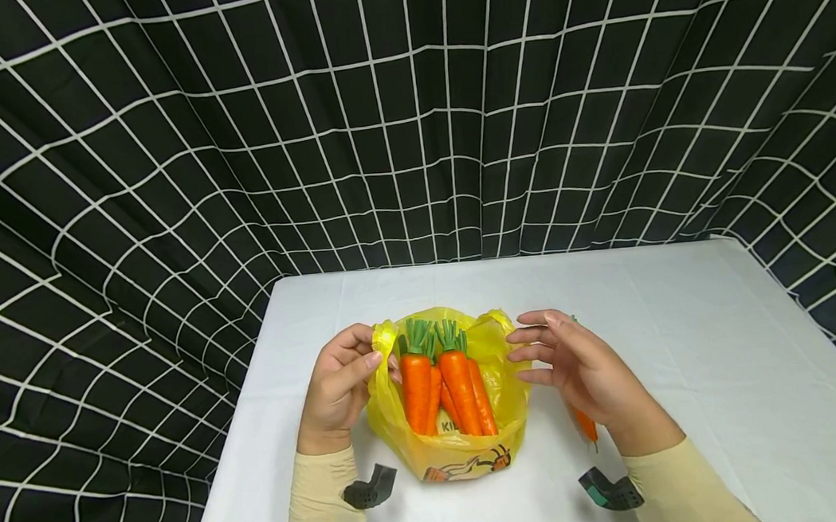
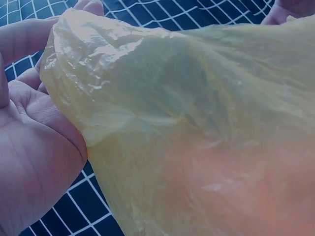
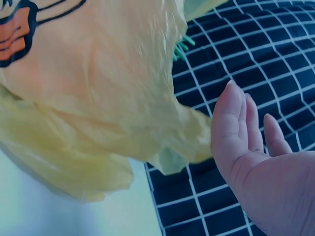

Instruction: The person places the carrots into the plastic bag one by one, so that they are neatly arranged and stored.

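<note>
A yellow plastic bag [image 1: 455, 456] stands on the table with its mouth spread, printed with an orange drawing on the front. Several orange carrots [image 1: 417, 389] with green tops lean inside it. My left hand [image 1: 339, 385] pinches the bag's left handle; in the left wrist view the hand [image 2: 39, 142] is at the bag's edge, some fingers behind the film. My right hand [image 1: 586, 378] is beside the right handle, fingers spread and nearly straight. In the right wrist view its fingertips come near or touch the film; I cannot tell which. Partly hidden beneath this hand lies another carrot [image 1: 586, 425].
A white-covered table [image 1: 718, 354] carries everything. Black curtains with a white grid [image 1: 453, 131] enclose it at the back and both sides. A dark wrist mount [image 1: 369, 487] sits at the left sleeve, and another mount [image 1: 612, 490] at the right.
</note>
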{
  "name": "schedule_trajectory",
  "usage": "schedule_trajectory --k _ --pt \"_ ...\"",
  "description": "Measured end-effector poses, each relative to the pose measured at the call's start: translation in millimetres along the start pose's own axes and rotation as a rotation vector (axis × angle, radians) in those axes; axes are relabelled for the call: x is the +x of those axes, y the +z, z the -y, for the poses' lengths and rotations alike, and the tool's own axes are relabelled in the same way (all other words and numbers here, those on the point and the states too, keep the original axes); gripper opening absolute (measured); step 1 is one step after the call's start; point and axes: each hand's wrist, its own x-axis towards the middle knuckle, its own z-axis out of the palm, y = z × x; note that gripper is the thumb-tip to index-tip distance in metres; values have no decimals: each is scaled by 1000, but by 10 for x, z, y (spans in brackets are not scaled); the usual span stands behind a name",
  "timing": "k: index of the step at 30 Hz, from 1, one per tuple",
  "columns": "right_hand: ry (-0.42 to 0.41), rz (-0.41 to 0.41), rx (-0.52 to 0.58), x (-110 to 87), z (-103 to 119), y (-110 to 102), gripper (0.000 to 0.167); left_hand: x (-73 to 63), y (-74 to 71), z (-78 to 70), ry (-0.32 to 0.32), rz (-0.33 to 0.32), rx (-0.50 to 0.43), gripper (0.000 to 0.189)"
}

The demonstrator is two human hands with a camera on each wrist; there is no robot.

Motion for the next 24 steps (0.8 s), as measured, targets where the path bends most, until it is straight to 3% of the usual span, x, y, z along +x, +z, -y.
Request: schedule_trajectory --k 15,24 --pt "20 -150 6 -61 -44 -407 41 -9 0 -4 -12 -18 10 40" --pt "-12 -142 97 -145 -149 -634 37 -3 5 -9 -8 -15 19 41"
